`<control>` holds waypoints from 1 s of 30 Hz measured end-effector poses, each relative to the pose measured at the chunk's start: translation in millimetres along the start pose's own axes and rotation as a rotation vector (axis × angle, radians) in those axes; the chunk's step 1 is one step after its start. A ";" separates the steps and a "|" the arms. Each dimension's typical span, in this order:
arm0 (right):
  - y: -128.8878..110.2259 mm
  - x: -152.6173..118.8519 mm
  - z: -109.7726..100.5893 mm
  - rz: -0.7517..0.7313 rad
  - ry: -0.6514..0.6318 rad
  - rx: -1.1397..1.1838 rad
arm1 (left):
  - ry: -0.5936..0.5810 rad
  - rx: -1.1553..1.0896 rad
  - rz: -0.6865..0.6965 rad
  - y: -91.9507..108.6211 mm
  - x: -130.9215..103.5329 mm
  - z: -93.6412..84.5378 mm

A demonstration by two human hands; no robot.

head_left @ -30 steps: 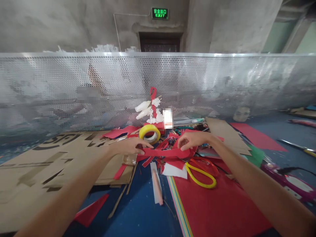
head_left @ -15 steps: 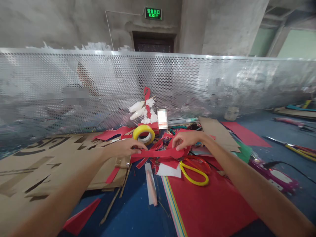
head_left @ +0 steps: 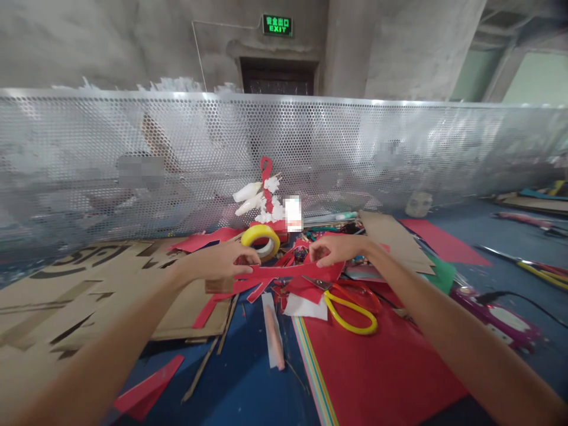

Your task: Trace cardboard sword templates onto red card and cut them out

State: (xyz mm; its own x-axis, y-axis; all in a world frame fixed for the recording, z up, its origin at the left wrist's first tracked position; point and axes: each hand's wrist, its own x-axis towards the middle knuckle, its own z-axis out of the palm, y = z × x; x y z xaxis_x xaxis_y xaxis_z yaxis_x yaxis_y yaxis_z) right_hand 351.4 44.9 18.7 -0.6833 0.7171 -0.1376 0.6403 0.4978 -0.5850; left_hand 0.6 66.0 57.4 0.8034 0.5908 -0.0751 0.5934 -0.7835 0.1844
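A red paper strip (head_left: 284, 271) stretches sideways between my two hands. My left hand (head_left: 226, 258) pinches its left end, beside the yellow tape roll (head_left: 261, 232). Closed on the strip's right part is my right hand (head_left: 339, 249). Just below the strip lie scissors (head_left: 350, 319) with one yellow and one red handle, their blades pointing left toward it. A white paper scrap (head_left: 306, 307) is under the blade side, and a stack of red paper (head_left: 381, 367) spreads below.
Cut cardboard (head_left: 177, 310) covers the left side. A perforated metal screen (head_left: 199, 148) stands behind, with a red and white craft piece (head_left: 268, 195) before it. At right are a purple device (head_left: 497, 316) with a cable and more scissors (head_left: 532, 266).
The strip has shifted slightly upward and its edge has turned, uncovering the scissors' blades. Both hands still grip it.
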 end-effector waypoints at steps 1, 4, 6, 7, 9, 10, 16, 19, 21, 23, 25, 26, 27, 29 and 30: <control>-1.0 -1.1 -0.1 -0.002 0.006 0.023 | 0.020 0.033 0.006 2.2 -2.4 -3.3; -0.7 -3.3 0.8 -0.021 -0.001 0.171 | 0.101 0.170 0.059 6.6 -8.5 -12.6; 0.6 -1.3 3.4 -0.053 -0.003 0.287 | 0.170 0.274 0.119 8.7 -11.1 -17.3; 0.5 1.1 5.5 -0.069 -0.001 0.348 | 0.209 0.323 0.163 9.9 -12.0 -18.9; -3.1 8.2 11.0 -0.087 -0.012 0.485 | 0.288 0.406 0.288 13.8 -13.1 -21.0; -7.2 12.1 14.0 -0.088 -0.023 0.560 | 0.327 0.442 0.357 16.7 -13.4 -21.6; -47.9 26.5 29.6 -0.062 -0.058 0.708 | 0.510 0.678 0.600 35.8 -13.5 -18.3; -57.7 31.1 34.8 -0.079 -0.041 0.835 | 0.546 0.763 0.685 39.0 -13.3 -14.7; -58.9 34.8 36.9 -0.142 -0.101 0.891 | 0.571 0.757 0.746 39.7 -13.7 -13.2; -59.1 37.8 37.5 -0.171 -0.121 0.925 | 0.584 0.748 0.800 40.2 -14.5 -12.6; -60.6 39.3 37.1 -0.137 -0.079 0.949 | 0.587 0.772 0.838 40.2 -15.2 -12.3; -62.1 39.5 36.8 -0.109 -0.051 0.961 | 0.586 0.782 0.846 39.9 -15.3 -12.0; -63.8 39.4 36.5 -0.082 -0.024 0.971 | 0.579 0.778 0.842 39.1 -15.2 -11.6; -67.5 39.1 36.3 -0.055 0.013 0.980 | 0.554 0.721 0.804 36.3 -14.5 -10.8; -68.9 38.9 36.3 -0.058 0.026 0.980 | 0.539 0.686 0.782 34.3 -14.1 -10.5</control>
State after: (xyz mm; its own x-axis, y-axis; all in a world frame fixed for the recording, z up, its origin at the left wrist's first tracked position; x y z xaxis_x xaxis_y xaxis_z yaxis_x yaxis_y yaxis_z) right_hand 267.9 20.8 24.6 -0.6889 0.7208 -0.0764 0.0228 -0.0837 -0.9962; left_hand 9.1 32.8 75.1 0.9341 -0.2214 0.2801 -0.0175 -0.8119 -0.5835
